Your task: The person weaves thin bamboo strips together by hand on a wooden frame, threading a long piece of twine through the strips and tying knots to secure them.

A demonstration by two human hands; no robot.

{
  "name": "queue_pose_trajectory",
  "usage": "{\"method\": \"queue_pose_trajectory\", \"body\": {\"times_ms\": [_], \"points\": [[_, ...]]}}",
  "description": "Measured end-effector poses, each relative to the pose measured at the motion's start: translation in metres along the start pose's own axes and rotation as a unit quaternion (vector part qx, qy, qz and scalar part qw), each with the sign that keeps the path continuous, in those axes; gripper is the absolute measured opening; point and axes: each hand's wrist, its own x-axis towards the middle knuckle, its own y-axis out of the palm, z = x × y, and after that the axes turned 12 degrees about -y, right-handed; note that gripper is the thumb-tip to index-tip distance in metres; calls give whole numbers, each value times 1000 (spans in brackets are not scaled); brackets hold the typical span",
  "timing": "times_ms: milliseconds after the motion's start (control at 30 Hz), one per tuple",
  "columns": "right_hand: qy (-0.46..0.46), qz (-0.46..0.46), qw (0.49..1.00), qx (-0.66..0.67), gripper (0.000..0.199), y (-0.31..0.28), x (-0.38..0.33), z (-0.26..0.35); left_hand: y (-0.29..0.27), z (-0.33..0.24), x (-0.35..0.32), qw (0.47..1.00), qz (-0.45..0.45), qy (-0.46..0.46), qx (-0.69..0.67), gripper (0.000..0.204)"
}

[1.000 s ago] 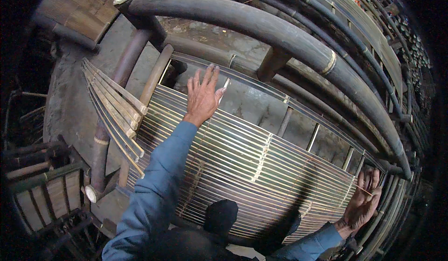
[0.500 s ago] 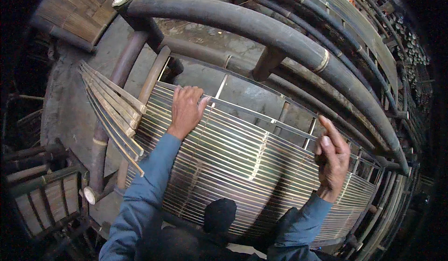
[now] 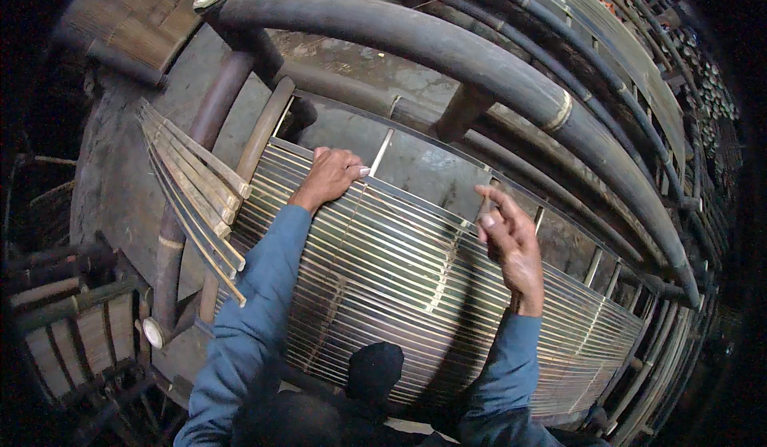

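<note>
A wide mat of thin bamboo slats (image 3: 399, 279) lies across a frame of dark bamboo poles in front of me. My left hand (image 3: 331, 175) rests knuckles up on the mat's far edge, fingers curled over the topmost slat near a pale upright strip (image 3: 382, 153). My right hand (image 3: 511, 243) hovers above the mat's middle right, fingers half curled and apart, holding nothing that I can see. Both forearms wear blue sleeves.
A loose bundle of long bamboo slats (image 3: 192, 191) leans over the pole at the mat's left end. A thick dark bamboo pole (image 3: 479, 63) arches across the back. Small bamboo racks (image 3: 88, 343) stand at the lower left, more pole frames at the right.
My left hand has gone from flat and spread to curled on the mat's far edge. My right hand has come from the mat's far right end inward toward the middle, raised above the slats.
</note>
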Motion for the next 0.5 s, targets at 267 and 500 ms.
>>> {"method": "queue_pose_trajectory", "body": {"times_ms": [267, 500], "points": [[-31, 145, 927, -345, 22, 68, 104, -88, -6, -14, 7, 994, 53, -97, -3, 27], [12, 135, 925, -356, 18, 125, 129, -159, 5, -32, 27, 971, 56, -225, 64, 31]]}}
